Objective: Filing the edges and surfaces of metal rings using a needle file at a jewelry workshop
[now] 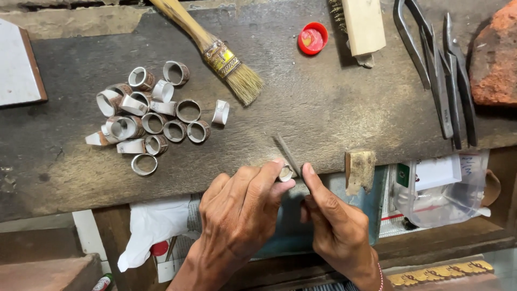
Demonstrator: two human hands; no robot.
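At lower centre, the left hand [239,213] pinches a small pale metal ring [285,173] at the edge of the worn dark wooden bench [323,108], while the right hand [334,221] is closed around a thin grey file [288,155] laid against it. Farther up at left lies a heap of similar silvery ring bands [151,116], and I cannot tell which of those are already worked. Beyond lie a wooden-handled paintbrush [215,51] and dark metal tongs [441,70].

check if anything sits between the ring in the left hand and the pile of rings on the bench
Nothing visible does. The ring sits pinched in the left hand at the bench edge; bare worn wood lies between it and the pile of rings.

One head view looks steeply down, close over the workbench [334,108].
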